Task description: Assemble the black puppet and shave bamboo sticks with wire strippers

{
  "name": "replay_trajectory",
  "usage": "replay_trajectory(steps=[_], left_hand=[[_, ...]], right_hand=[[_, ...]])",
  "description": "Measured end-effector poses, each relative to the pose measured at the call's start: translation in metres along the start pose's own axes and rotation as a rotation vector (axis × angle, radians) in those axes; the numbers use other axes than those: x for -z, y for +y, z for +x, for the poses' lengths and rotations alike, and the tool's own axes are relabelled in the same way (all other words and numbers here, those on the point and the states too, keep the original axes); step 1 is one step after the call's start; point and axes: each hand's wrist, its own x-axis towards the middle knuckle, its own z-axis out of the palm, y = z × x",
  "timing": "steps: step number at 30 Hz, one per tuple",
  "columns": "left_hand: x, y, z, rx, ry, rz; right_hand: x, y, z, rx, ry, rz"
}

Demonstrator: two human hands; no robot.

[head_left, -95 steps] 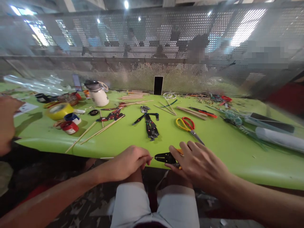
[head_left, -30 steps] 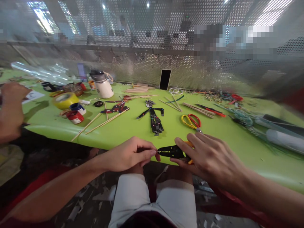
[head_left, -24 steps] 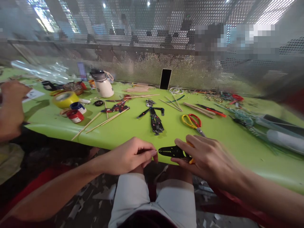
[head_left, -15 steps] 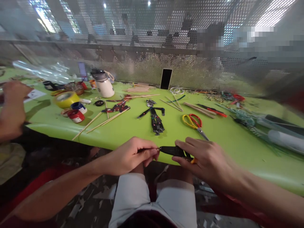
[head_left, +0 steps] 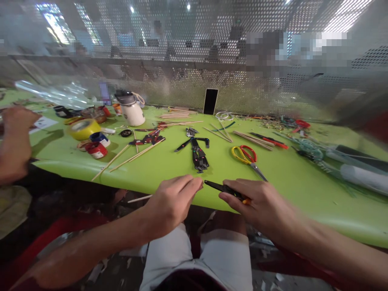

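Note:
My left hand (head_left: 177, 202) is closed, and a thin wooden stick (head_left: 139, 199) sticks out to the left behind it. Whatever lies within those fingertips is hidden. In my right hand (head_left: 253, 198) I grip black pliers (head_left: 216, 185) with a bit of orange on the handle. Their tip points left, close to my left fingertips. Just beyond my hands a jointed black puppet figure (head_left: 198, 151) lies flat on the green tabletop (head_left: 169, 165). Scissors (head_left: 249, 157) with one yellow and one red handle loop rest to its right.
A second puppet (head_left: 150, 137) and sticks (head_left: 136, 155) lie left of the figure. Paint jars (head_left: 96, 150), yellow tape (head_left: 85, 128) and a white jug (head_left: 133, 111) stand farther left. A phone (head_left: 210, 101) leans upright at the back. Another person's arm (head_left: 15, 141) is at far left.
My left hand has turned over, and the stick now shows to its left. The pliers have rotated in my right hand, with their tip slightly higher.

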Motion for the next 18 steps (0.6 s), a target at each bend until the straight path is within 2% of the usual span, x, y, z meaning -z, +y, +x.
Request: replay_trajectory(steps=[3,5,11,15,18], left_hand=[[-0.007,0.001,-0.003,-0.102,0.03,0.286],[-0.011,0.002,-0.003,-0.079,0.012,0.317],[-0.008,0.004,0.008,0.207,-0.069,-0.022],[0.005,0.0,0.016,0.309,-0.219,-0.297],[0.01,-0.002,0.017,0.33,-0.25,-0.409]], right_hand=[[-0.002,-0.002,0.002,-0.07,-0.029,0.054],[-0.003,-0.003,0.003,-0.11,-0.048,0.073],[0.0,0.002,0.006,-0.086,0.004,-0.019],[0.001,0.003,0.004,-0.022,0.039,-0.133],[0.0,0.002,0.004,0.02,0.053,-0.17]])
